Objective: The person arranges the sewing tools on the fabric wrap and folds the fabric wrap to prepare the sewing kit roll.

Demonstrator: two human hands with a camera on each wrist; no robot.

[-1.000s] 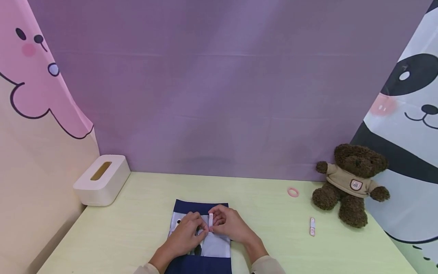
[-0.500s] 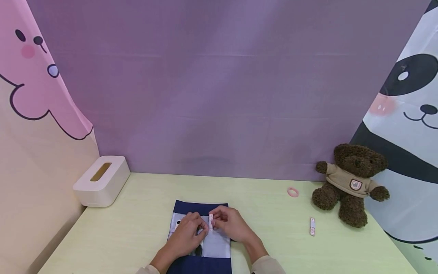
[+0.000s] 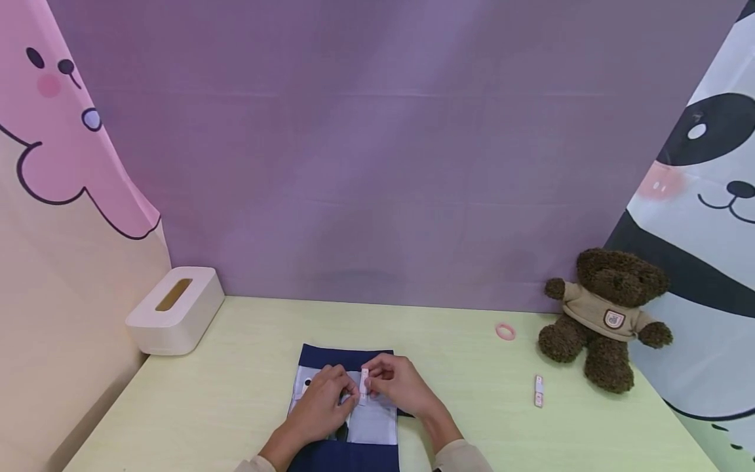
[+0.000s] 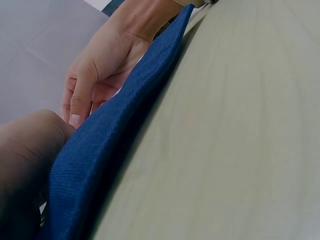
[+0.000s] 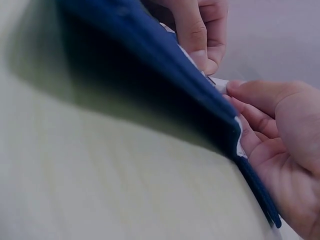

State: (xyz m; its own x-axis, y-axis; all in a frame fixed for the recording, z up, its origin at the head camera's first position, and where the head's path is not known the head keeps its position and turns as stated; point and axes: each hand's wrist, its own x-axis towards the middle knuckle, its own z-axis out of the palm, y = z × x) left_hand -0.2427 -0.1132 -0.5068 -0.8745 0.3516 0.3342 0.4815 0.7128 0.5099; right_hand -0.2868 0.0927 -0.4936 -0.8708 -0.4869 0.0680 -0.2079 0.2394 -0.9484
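Observation:
A navy cloth piece (image 3: 354,455) with a pale, cartoon-printed middle panel (image 3: 377,419) lies flat at the table's front. My left hand (image 3: 318,403) rests on the panel's left part, its thumb and fingertips pinching at the cloth; they cover what lies under them. Just to its right, my right hand (image 3: 404,390) pinches a small, narrow white-and-pink strip (image 3: 364,375) between thumb and fingers. The strip stands over the panel, its lower end near my left fingertips. In the right wrist view, the white strip (image 5: 220,85) shows between both hands at the cloth's edge.
A similar white-and-pink strip (image 3: 539,391) lies on the table to the right, and a pink ring (image 3: 505,332) lies behind it. The brown teddy bear (image 3: 610,321) sits at the back right. A white tissue box (image 3: 177,311) stands at the back left.
My right thumb has shifted up from the strip's lower end to nearer its middle. The strip now leans slightly. My left hand has stayed in place.

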